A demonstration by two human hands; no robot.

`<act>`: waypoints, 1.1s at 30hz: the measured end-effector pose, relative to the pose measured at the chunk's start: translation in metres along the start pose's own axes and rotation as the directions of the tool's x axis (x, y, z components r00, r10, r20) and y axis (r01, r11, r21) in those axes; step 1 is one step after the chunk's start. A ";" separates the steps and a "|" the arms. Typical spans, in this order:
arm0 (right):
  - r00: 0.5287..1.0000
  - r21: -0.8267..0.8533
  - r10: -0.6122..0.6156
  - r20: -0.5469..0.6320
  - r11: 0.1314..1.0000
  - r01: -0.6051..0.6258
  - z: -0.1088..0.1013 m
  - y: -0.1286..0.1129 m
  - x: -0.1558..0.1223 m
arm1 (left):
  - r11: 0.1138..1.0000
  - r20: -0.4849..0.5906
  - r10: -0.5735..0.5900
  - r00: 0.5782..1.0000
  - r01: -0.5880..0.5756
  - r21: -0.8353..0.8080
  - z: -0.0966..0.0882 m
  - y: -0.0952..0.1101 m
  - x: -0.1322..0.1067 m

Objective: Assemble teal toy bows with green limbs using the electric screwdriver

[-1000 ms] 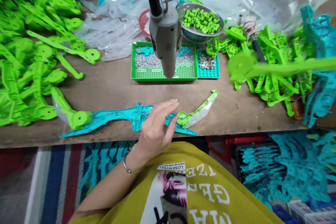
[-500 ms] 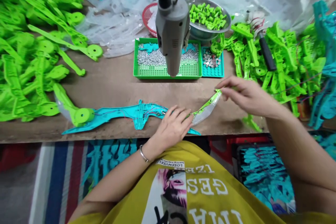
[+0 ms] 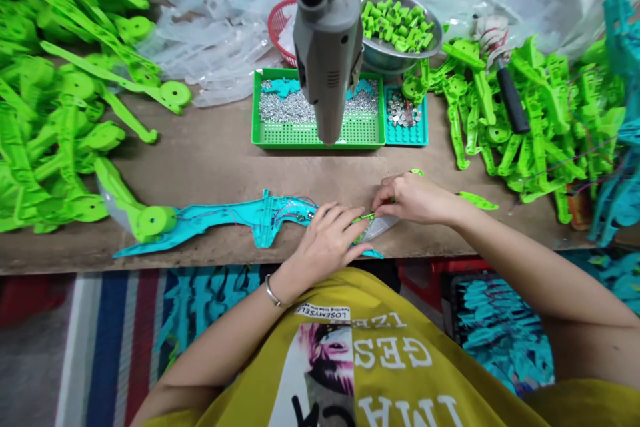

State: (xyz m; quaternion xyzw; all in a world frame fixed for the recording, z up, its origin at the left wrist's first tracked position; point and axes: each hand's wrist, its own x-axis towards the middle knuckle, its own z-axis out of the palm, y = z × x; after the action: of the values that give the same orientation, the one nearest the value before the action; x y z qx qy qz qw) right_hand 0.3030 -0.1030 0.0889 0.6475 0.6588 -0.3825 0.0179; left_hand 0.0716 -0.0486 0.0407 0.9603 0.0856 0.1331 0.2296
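Note:
A long blue plastic bow-shaped piece (image 3: 225,213) lies along the table's front edge, with thin red wires and small metal parts in it. At its left end sits a green limb (image 3: 157,221) with a round hub. My left hand (image 3: 325,237) lies over the blue piece's right end, fingers stretched out and thumb apart, hiding the joint there. Beside it, my right hand (image 3: 415,197) is closed, fingertips pinched at a second green limb (image 3: 364,219) that has a translucent plastic strip (image 3: 381,225) along it. The right hand covers much of this limb.
Green parts are heaped at left (image 3: 65,100) and right (image 3: 540,113). A green basket (image 3: 320,140) of screws, a blue tray (image 3: 407,137) of small metal discs and a steel bowl (image 3: 385,63) stand behind. A grey power screwdriver (image 3: 327,60) hangs over the middle. A black-handled tool (image 3: 513,100) lies right.
My right hand has moved left and inward along the green limb, from its far tip to close beside my left hand. The left hand stays on the blue piece.

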 end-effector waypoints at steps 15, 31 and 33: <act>0.999 -0.104 -0.027 0.026 0.994 0.029 -0.007 -0.010 0.001 | 0.996 0.126 -0.061 0.990 0.052 0.077 -0.005 0.008 0.006; 0.711 0.832 0.451 -0.540 0.414 0.369 -0.019 0.001 -0.051 | 0.981 -0.067 -0.068 0.995 0.055 -0.187 -0.013 0.023 0.008; 0.610 0.776 0.485 -0.627 0.451 0.441 -0.008 0.002 -0.045 | 0.944 -0.082 -0.114 0.990 0.082 -0.319 -0.015 0.037 0.011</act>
State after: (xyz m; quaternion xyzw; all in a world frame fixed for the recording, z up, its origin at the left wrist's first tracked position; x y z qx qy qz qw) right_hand 0.3162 -0.1368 0.1171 0.6598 0.2777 -0.3374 -0.6113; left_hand 0.0813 -0.0722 0.0733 0.8981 0.1222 0.1811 0.3817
